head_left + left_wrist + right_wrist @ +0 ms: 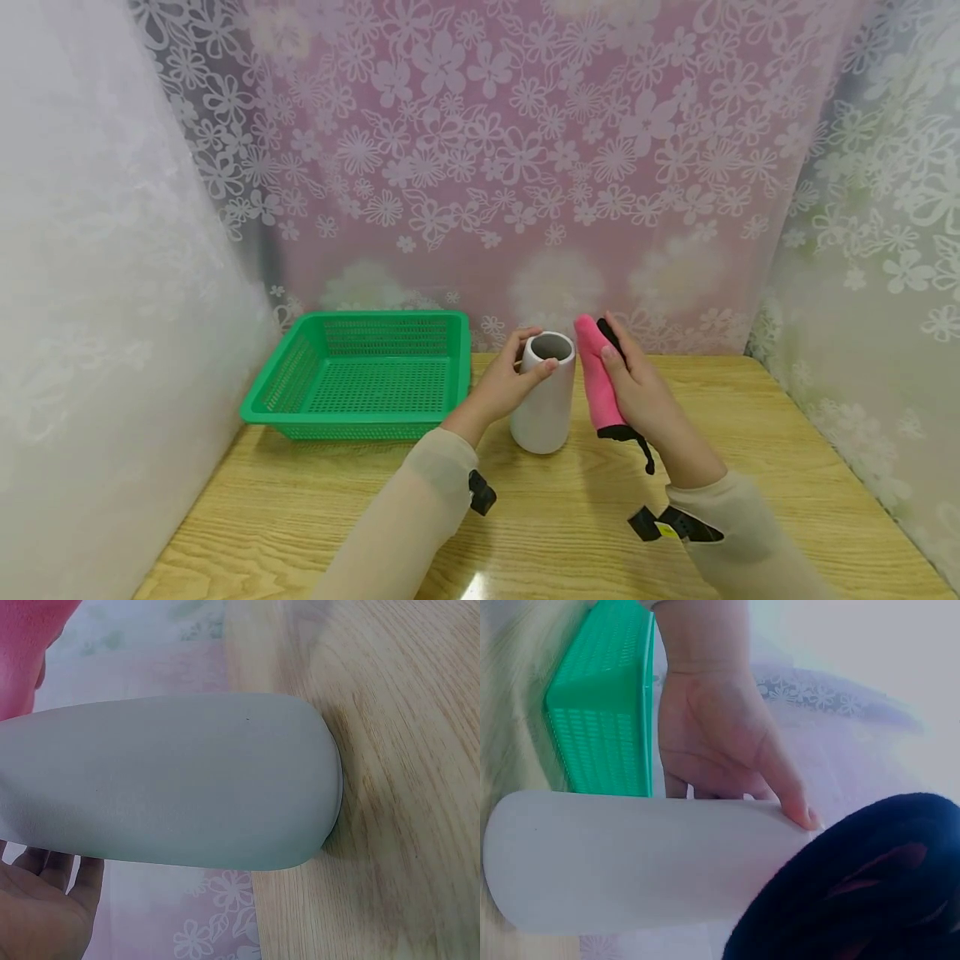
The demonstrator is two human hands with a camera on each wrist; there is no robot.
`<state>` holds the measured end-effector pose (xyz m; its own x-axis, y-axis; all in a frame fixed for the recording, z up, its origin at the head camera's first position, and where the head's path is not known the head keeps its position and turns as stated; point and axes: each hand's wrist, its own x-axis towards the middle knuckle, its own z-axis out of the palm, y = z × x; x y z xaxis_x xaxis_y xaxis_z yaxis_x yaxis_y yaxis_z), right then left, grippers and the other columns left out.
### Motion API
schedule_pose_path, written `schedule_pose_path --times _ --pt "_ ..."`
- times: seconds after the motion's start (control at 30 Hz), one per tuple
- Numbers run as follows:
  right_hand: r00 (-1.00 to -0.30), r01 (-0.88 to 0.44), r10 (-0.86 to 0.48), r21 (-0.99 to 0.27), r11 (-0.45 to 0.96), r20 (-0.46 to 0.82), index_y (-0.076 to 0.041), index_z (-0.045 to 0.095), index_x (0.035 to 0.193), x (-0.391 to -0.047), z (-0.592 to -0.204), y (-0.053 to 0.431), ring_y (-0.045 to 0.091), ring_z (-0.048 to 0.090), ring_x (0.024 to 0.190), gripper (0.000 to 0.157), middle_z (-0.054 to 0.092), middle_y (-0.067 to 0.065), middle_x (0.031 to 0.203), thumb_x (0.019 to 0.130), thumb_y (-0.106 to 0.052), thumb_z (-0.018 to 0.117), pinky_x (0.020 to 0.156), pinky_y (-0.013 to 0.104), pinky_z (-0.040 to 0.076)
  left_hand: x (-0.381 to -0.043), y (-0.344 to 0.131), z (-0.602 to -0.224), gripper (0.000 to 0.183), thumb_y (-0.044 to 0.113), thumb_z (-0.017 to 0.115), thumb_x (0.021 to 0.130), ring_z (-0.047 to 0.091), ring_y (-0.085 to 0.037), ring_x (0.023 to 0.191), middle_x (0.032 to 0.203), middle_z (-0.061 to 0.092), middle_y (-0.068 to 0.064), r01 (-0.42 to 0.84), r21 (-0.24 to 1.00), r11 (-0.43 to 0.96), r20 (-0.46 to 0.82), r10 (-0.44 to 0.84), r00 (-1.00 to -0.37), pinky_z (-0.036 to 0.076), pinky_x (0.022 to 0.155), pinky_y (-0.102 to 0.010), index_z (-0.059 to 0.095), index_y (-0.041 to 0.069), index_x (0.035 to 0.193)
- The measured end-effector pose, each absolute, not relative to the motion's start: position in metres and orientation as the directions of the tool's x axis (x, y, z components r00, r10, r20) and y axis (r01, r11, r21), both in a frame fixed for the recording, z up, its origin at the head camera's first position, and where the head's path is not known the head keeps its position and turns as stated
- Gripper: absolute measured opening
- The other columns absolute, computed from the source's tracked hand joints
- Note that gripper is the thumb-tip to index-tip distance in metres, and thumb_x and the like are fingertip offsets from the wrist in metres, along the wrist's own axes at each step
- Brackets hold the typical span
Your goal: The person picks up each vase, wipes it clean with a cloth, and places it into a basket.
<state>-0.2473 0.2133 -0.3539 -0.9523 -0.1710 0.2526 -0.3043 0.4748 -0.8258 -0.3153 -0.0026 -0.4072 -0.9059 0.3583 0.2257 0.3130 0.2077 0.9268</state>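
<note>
A white vase (542, 417) stands upright on the wooden table, its round mouth facing up. My left hand (498, 387) holds it near the top from the left, thumb at the front of the rim and fingers round the far side. Just right of the vase, my right hand (645, 396) grips a rolled pink cloth (597, 387) with black edging. A black cord hangs from the cloth's lower end, above the table. In the right wrist view, the dark folded edge (840, 885) of the cloth hides part of the vase's upper end.
A green plastic basket (457, 375) with perforated walls sits at the back left of the table (547, 533), with nothing visible inside. Behind the table hangs a pink flowered curtain (510, 167). Pale curtains also hang at both sides.
</note>
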Motion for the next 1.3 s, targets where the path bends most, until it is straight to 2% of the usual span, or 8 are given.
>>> schedule_pose_path --times 0.2,0.37,0.47,0.67,0.8,1.03,1.23,1.3 --pt "-0.854 -0.506 -0.153 -0.728 0.462 0.497 -0.022 0.015 0.163 -0.254 -0.368 0.202 0.04 0.048 0.12 0.057 0.031 0.023 0.154 0.11 -0.024 0.037 0.098 0.056 0.041 -0.316 -0.003 -0.406 0.062 0.049 0.068 0.093 0.05 -0.027 0.134 0.144 0.05 -0.002 0.319 0.925 0.206 0.233 0.356 -0.905 0.044 0.105 -0.05 0.038 0.04 0.148" --pt "-0.692 -0.675 -0.137 -0.568 0.471 0.708 -0.015 0.02 0.161 -0.268 -0.39 0.194 0.03 0.047 0.122 0.062 0.033 0.015 0.156 0.105 -0.002 0.044 0.097 0.031 0.041 -0.316 -0.004 -0.407 0.066 0.049 0.068 0.093 0.05 -0.027 0.133 0.145 0.05 -0.002 0.325 0.922 0.21 0.239 0.353 -0.905 0.045 0.104 -0.049 0.038 0.036 0.15" --pt "-0.601 -0.736 -0.136 -0.48 0.478 0.787 -0.009 0.022 0.16 -0.274 -0.399 0.19 0.03 0.044 0.127 0.063 0.03 0.013 0.159 0.103 0.004 0.046 0.1 0.024 0.037 -0.316 -0.004 -0.407 0.069 0.051 0.068 0.092 0.05 -0.029 0.133 0.146 0.049 -0.002 0.329 0.918 0.222 0.238 0.355 -0.904 0.045 0.104 -0.05 0.037 0.034 0.151" --pt "-0.503 -0.789 -0.123 -0.396 0.47 0.856 -0.002 0.027 0.156 -0.281 -0.404 0.186 0.032 0.046 0.119 0.057 0.037 0.016 0.153 0.103 -0.001 0.048 0.097 0.031 0.039 -0.315 -0.004 -0.408 0.066 0.052 0.067 0.092 0.05 -0.029 0.133 0.147 0.048 -0.002 0.329 0.917 0.226 0.236 0.356 -0.904 0.045 0.104 -0.051 0.037 0.04 0.149" --pt "-0.507 -0.765 -0.088 -0.401 0.503 0.857 -0.003 0.027 0.156 -0.281 -0.405 0.186 0.033 0.047 0.121 0.056 0.037 0.016 0.153 0.104 -0.004 0.047 0.097 0.037 0.042 -0.316 -0.003 -0.408 0.063 0.05 0.068 0.093 0.051 -0.028 0.132 0.146 0.05 -0.002 0.331 0.919 0.217 0.242 0.352 -0.904 0.046 0.103 -0.05 0.038 0.04 0.148" --pt "-0.553 -0.675 -0.049 -0.413 0.612 0.832 -0.009 0.027 0.159 -0.279 -0.409 0.187 0.042 0.036 0.139 0.063 0.027 0.014 0.162 0.102 -0.002 0.052 0.103 0.068 0.036 -0.316 -0.003 -0.407 0.065 0.047 0.068 0.094 0.052 -0.027 0.131 0.145 0.051 -0.004 0.336 0.919 0.208 0.248 0.356 -0.901 0.047 0.103 -0.049 0.038 0.032 0.151" --pt "-0.518 -0.66 -0.043 -0.368 0.655 0.854 -0.011 0.032 0.157 -0.282 -0.415 0.183 0.047 0.035 0.139 0.062 0.03 0.014 0.161 0.1 -0.003 0.056 0.101 0.071 0.033 -0.315 -0.003 -0.407 0.067 0.05 0.067 0.093 0.051 -0.028 0.133 0.147 0.049 -0.004 0.336 0.915 0.223 0.243 0.36 -0.901 0.046 0.103 -0.05 0.037 0.033 0.151" --pt "-0.509 -0.66 -0.049 -0.353 0.663 0.859 -0.011 0.032 0.157 -0.284 -0.417 0.181 0.047 0.041 0.131 0.062 0.03 0.013 0.161 0.1 -0.004 0.056 0.097 0.068 0.037 -0.315 -0.003 -0.407 0.07 0.051 0.067 0.093 0.05 -0.028 0.133 0.148 0.048 -0.004 0.337 0.914 0.225 0.242 0.362 -0.9 0.045 0.104 -0.051 0.036 0.031 0.152"
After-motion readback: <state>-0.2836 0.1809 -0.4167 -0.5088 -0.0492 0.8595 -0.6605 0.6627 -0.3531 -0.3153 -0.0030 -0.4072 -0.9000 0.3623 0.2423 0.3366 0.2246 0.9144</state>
